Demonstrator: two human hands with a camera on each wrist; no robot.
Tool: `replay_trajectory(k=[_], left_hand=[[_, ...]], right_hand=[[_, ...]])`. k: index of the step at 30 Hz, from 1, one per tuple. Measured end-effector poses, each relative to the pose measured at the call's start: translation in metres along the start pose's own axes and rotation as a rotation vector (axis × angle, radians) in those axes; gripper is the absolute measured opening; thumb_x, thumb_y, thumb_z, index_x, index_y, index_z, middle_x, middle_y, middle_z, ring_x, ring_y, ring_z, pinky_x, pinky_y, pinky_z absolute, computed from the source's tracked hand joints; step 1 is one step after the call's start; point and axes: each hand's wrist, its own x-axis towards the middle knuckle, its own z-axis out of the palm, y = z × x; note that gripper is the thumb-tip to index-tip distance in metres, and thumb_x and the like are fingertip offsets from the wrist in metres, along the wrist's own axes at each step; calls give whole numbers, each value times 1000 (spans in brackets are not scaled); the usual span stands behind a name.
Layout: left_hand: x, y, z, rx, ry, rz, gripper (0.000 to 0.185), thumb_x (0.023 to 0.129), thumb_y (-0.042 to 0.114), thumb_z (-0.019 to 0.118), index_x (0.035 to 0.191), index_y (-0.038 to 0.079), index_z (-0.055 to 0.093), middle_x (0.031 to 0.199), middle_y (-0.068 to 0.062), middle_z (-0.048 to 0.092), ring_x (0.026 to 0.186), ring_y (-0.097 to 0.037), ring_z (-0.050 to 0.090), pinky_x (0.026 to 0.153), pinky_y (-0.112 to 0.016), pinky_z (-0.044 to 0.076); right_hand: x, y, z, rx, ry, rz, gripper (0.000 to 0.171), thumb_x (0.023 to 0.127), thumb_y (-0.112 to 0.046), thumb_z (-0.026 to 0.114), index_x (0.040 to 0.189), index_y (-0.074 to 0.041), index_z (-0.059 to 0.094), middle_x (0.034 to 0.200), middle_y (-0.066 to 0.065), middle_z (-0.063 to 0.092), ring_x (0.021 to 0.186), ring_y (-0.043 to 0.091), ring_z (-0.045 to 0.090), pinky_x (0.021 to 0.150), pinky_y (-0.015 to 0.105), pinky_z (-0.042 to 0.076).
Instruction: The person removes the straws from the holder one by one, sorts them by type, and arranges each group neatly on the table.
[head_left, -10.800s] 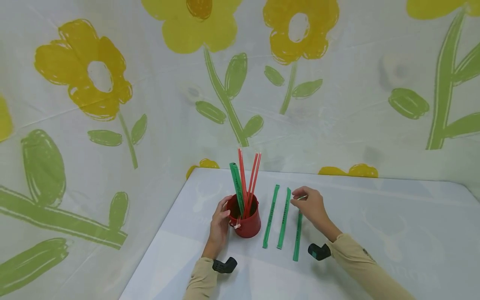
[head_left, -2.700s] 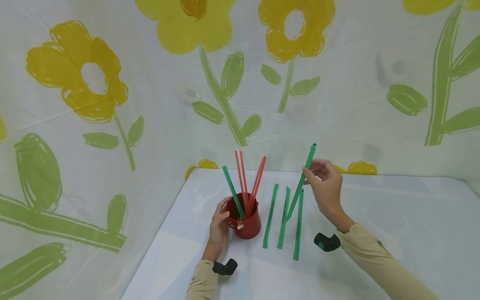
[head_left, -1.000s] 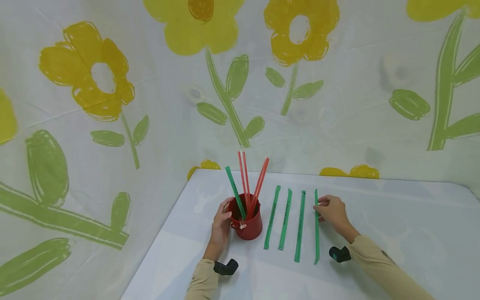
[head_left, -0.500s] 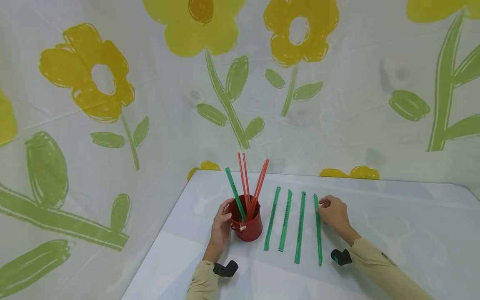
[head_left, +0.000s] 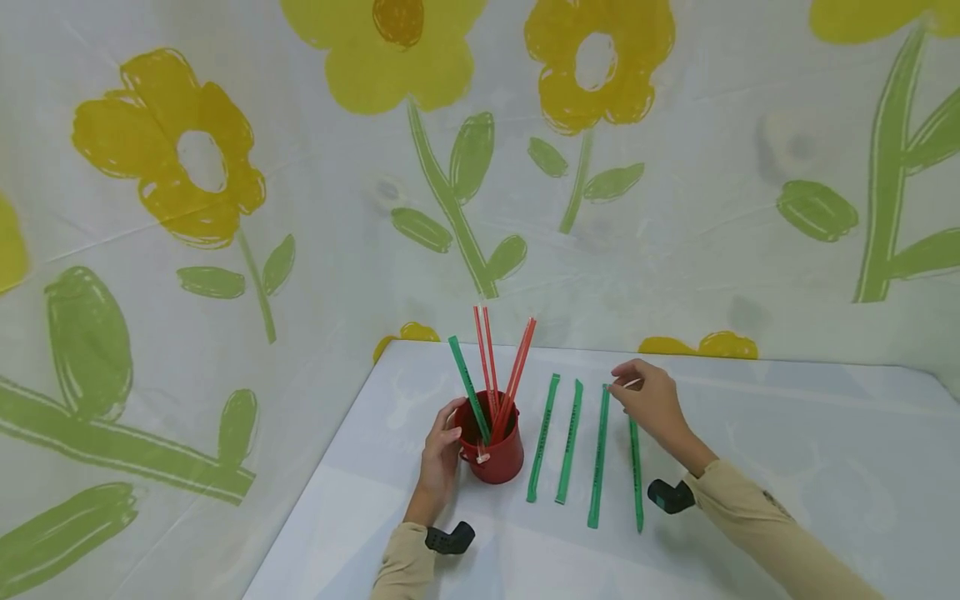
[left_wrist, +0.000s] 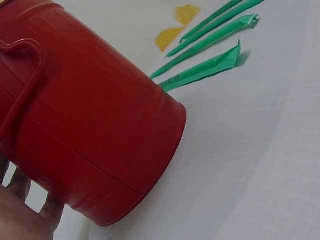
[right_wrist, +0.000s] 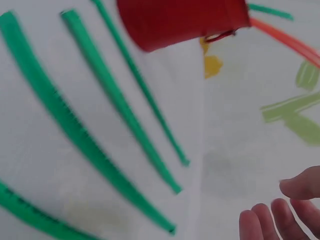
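My left hand [head_left: 438, 454] holds the red metal bucket [head_left: 497, 461] by its left side, thumb near the rim. In the left wrist view, its fingertips lie against the bucket wall [left_wrist: 100, 115]. Inside the bucket lean a green paper-wrapped straw [head_left: 467, 379] and several red straws [head_left: 519, 367] in clear wrappers. Right of it, several green wrapped straws lie in a row, among them the rightmost green straw [head_left: 637, 483], whose far end is hidden by my right hand [head_left: 656, 408]. That hand hovers over the row's far ends, thumb and fingers apart, holding nothing in the right wrist view.
The white table [head_left: 787, 500] reaches back to a hanging cloth [head_left: 697, 208] printed with yellow flowers, which also runs along the left side. A small black device [head_left: 450, 538] sits on the left wrist and a matching black device [head_left: 670, 497] on the right.
A green straw went from the bucket to the right end of the row, where my right hand let go of it. That hand then moved up and left. My left hand stayed on the bucket.
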Motion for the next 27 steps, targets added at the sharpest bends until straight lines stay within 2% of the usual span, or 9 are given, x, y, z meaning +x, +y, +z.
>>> replay_trajectory(k=[4,7,15,23,27], left_hand=[[0,1,-1,3,1,3,52,88,24,40,139,15,41,143,-6,42,133,-27,33,109,-55,15],[1,1,-1,-11,-9,16,52,88,21,40,139,12,41,142,-8,43,132,-27,34,109,-53,16],[0,1,1,-13,-24,33,51,89,21,38,139,11,40,141,-10,45,131,-27,36,109,-53,16],[1,-1,2,-2,-27,40,51,89,23,37,139,13,41,142,-9,43,132,-28,33,108,-55,15],[1,-3,0,-10,-15,40,51,89,22,38,139,13,42,143,-8,42,133,-28,31,109,-56,14]], right_hand=[[-1,-28,-2,54,-9,-52,20,88,-11,64,104,0,61,94,15,62,79,26,59,62,29,53],[-2,-45,-2,82,-17,-86,19,88,-11,64,104,-1,61,95,14,62,82,26,59,63,28,53],[-6,-81,4,177,-69,-169,19,86,-11,67,104,-5,63,98,10,65,85,24,62,66,31,54],[-9,-104,20,196,-98,-269,18,85,-12,67,102,-7,64,97,6,67,85,20,64,69,34,54],[-10,-112,29,233,-125,-307,17,85,-8,66,101,-4,65,95,7,67,83,19,64,68,34,53]])
